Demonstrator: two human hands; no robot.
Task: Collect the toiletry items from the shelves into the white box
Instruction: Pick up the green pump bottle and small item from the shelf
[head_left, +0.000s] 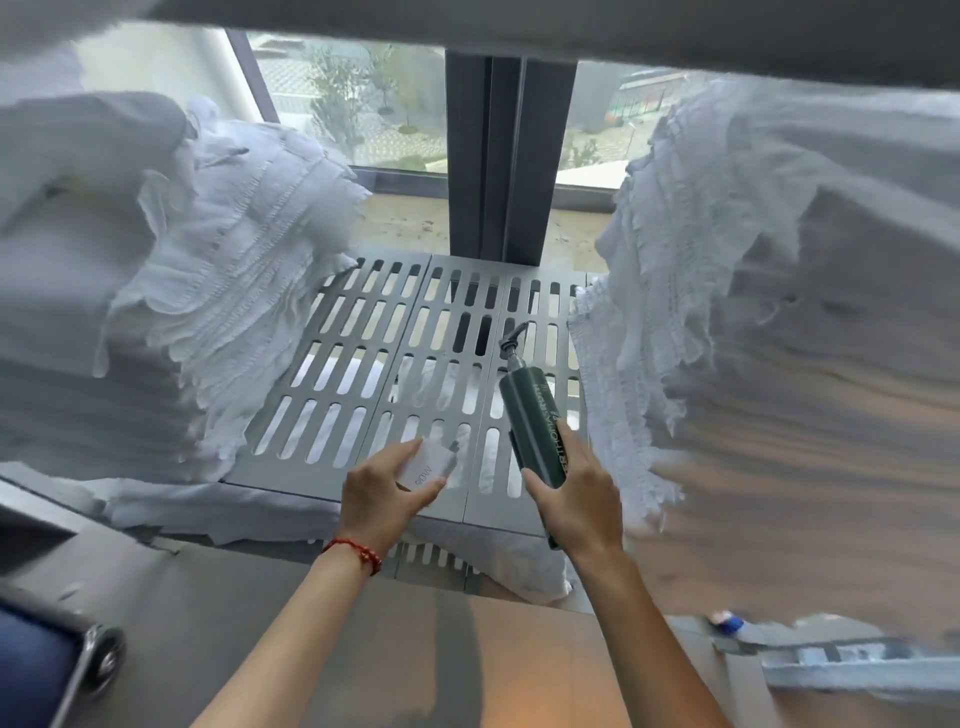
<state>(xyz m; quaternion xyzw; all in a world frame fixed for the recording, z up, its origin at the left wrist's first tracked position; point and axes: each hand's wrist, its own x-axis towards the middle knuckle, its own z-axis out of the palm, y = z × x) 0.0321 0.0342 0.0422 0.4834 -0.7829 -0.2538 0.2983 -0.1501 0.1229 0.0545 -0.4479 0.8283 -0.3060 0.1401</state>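
A: Over the slotted shelf (395, 332), what do your hands carry?

B: Your left hand (382, 496) pinches a small white box (427, 464); your right hand (576, 493) grips the green pump bottle (535, 415), nozzle toward twelve o'clock.

A: Room?

B: Towel stacks crowd nine o'clock (130, 291) and three o'clock (779, 332); the open lane runs between them.

A grey slotted metal shelf (415, 332) bears stacked white towels (130, 312) on both sides.

Both arms extended forward; left hand (382, 496) fingers pinching, right hand (576, 493) fingers curled, gripping.
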